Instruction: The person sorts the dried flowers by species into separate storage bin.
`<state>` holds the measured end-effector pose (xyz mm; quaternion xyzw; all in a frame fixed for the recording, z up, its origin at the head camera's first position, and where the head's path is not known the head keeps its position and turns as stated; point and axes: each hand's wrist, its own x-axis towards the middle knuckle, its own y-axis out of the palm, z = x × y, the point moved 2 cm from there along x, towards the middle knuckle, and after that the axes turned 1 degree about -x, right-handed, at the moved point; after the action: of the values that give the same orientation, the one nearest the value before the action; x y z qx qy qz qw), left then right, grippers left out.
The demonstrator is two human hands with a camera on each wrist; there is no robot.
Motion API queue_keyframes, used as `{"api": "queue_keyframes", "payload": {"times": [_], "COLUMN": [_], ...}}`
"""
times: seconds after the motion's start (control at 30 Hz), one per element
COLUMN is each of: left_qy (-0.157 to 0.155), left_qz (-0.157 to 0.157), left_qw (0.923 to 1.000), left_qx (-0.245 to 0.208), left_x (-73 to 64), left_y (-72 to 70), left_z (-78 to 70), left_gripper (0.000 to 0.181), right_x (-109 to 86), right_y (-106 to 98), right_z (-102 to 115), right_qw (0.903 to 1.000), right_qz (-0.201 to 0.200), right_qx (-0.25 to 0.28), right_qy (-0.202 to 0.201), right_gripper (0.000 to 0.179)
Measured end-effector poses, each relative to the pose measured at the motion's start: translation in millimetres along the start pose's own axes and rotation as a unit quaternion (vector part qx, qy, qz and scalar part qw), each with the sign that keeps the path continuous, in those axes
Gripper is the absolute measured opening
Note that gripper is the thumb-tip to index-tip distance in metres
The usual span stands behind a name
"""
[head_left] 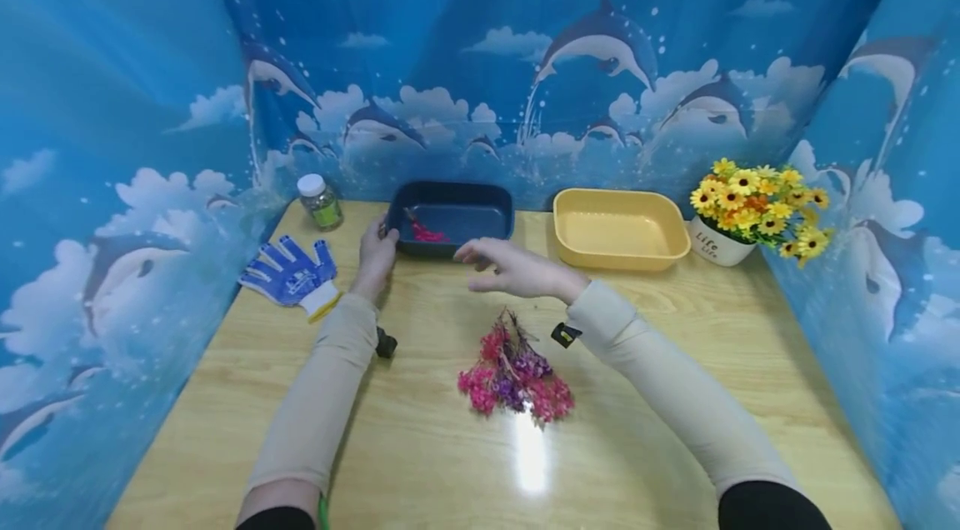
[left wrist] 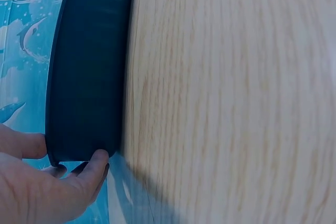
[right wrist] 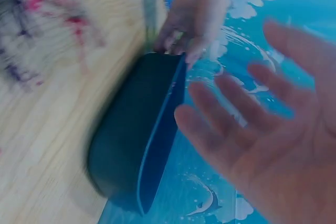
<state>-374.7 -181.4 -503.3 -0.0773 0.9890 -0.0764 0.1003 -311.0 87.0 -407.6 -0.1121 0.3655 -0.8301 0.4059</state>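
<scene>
My left hand [head_left: 377, 253] is at the left end of a dark blue rectangular basin [head_left: 491, 220]. In the left wrist view, the thumb lies at the basin's rim and the fingers [left wrist: 94, 169] bend against its outer end, gripping it. A small red-pink flower sprig [head_left: 426, 232] lies inside the basin. My right hand [head_left: 517, 267] hovers near the basin's front right corner, holding nothing. Its fingers [right wrist: 239, 103] are spread and loosely bent in the right wrist view. Nearer me, a bunch of pink and purple flowers [head_left: 517, 380] lies on the table.
A yellow basin [head_left: 622, 259] stands right of the blue one, beside a white pot [head_left: 716, 245] of yellow flowers [head_left: 753, 205]. Leftward are a white-capped jar [head_left: 321, 203] and a blue-and-white glove [head_left: 292, 276]. A dolphin-print curtain [head_left: 450, 30] encloses the wooden table [head_left: 420, 447].
</scene>
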Motion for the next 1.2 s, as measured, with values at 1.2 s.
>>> {"api": "queue_keyframes", "payload": {"times": [1.2], "left_qy": [-0.010], "left_qz": [-0.004], "left_qw": [0.9999], "left_qx": [-0.005], "left_x": [3.7], "left_y": [0.0], "left_z": [0.1], "left_gripper": [0.058], "right_x": [-21.3], "right_y": [61], "right_z": [2], "right_qw": [0.9512], "right_qz": [0.122], "right_qx": [-0.276], "right_qy": [-0.065], "right_gripper": [0.019]}}
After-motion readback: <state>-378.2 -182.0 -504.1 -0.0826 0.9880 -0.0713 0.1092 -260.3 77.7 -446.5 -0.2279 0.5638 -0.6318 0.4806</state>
